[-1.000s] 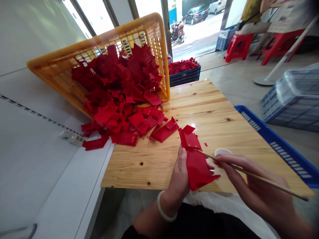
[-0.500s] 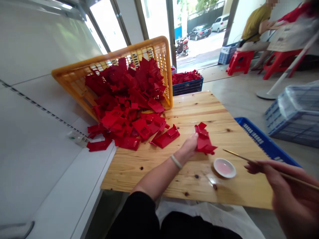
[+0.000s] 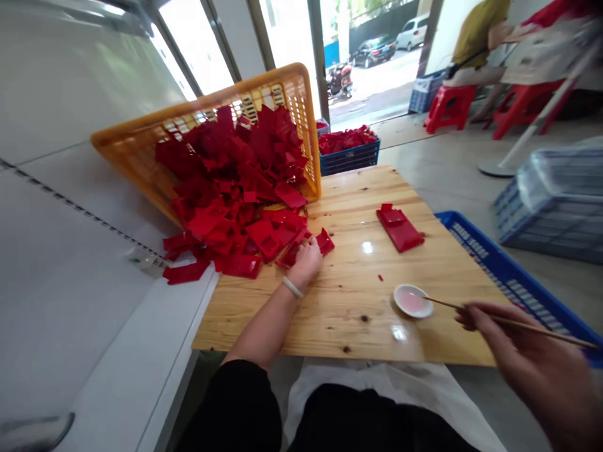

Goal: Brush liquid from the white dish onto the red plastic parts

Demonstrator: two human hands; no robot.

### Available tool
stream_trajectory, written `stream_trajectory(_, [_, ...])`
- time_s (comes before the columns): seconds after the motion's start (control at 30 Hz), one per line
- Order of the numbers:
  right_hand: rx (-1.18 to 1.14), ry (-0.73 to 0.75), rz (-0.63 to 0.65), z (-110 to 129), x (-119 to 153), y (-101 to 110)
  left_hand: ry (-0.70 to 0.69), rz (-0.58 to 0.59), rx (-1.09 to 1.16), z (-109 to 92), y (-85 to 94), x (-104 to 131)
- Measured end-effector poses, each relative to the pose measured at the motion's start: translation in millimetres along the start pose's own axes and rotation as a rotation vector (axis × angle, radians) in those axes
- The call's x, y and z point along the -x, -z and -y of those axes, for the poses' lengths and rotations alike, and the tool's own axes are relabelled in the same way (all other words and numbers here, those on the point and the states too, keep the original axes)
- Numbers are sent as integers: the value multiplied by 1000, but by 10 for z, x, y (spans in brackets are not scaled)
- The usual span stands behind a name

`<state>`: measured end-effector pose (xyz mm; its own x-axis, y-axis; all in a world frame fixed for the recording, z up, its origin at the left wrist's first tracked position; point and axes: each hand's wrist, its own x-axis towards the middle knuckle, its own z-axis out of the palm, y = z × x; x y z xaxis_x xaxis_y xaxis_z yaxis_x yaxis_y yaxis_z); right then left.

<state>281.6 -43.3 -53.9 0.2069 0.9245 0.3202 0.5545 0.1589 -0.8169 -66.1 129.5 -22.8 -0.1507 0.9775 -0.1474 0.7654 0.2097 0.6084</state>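
Note:
My left hand [image 3: 307, 258] is at the near edge of a heap of red plastic pieces [image 3: 245, 182], fingers closed on one flat red plastic piece [image 3: 326, 241]; the hand partly covers it. In my right hand [image 3: 522, 351] is a thin paintbrush [image 3: 445, 303], held like a pen. Its tip reaches into a small white dish [image 3: 398, 306] of pale pink liquid. A single red plastic part [image 3: 400, 230] with a raised flap lies flat beyond the dish. Between the hands sits a tiny red scrap [image 3: 380, 277].
A tipped yellow crate [image 3: 207, 103] spills the heap onto the wooden table [image 3: 301, 326]. A blue basket [image 3: 513, 282] stands beyond the table's right edge. Behind are a dark blue crate of red pieces [image 3: 351, 160], stacked crates [image 3: 551, 194] and a seated person [image 3: 480, 37].
My left hand has let go of a red part, which now lies on the table at the right, and has moved left to another piece. The brush tip has come to the dish.

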Motion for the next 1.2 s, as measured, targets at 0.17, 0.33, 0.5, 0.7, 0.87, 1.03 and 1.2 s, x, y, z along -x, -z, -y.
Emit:
stream_trajectory(0.17, [36,62,54,-10,-82,-193,-31,123,-75,194,93,118])
stream_trajectory(0.33, [68,68,72,-115,-112,-258,-43,263,118,334,133,116])
stream_trajectory(0.5, [70,114,93,-38,-138,-146,-44,369,570,397,88,332])
stream_trajectory(0.7, [65,237,330,139,-248,26,15,418,981,333,-58,827])
stream_trajectory(0.87, [65,178,355,150,-346,38,185,513,1380,241,-208,981])
stream_trajectory(1.03, [-87,-6,145,269,-309,-11,235,632,1580,135,-235,1097])
stream_trajectory(1.2, [-365,-153,-21,821,-164,-139,251,793,1706,-33,-214,1368])
